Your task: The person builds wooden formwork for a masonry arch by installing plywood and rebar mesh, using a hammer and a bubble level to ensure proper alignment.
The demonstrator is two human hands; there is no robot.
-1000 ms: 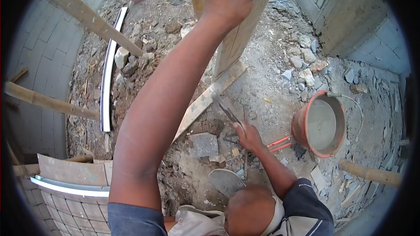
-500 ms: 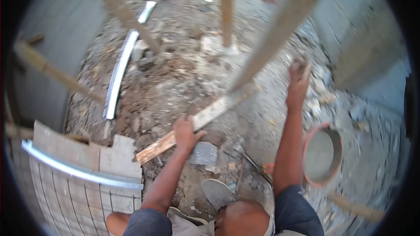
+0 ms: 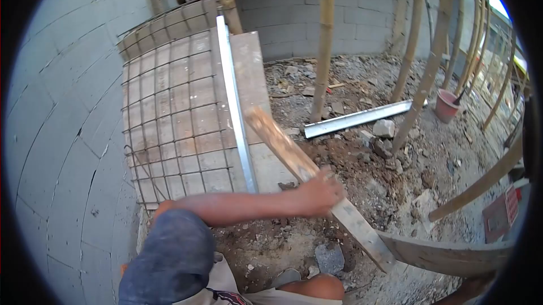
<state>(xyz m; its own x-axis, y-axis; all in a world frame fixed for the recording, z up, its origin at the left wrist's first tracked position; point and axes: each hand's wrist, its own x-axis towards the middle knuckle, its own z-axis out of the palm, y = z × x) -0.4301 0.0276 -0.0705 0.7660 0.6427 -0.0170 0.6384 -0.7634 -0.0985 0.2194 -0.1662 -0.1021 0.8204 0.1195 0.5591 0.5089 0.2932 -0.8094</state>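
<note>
Head view: mid-frame, the left hand [image 3: 320, 194] gripped a plank [image 3: 281, 147], best held steady; the right hand's fingers couldn't be judged.

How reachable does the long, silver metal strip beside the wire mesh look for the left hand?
Probably yes, if it lets go: the left hand holds a long, brown-and-grey wooden board, but most of the silver metal strip shows uncovered, near that forearm.
</note>
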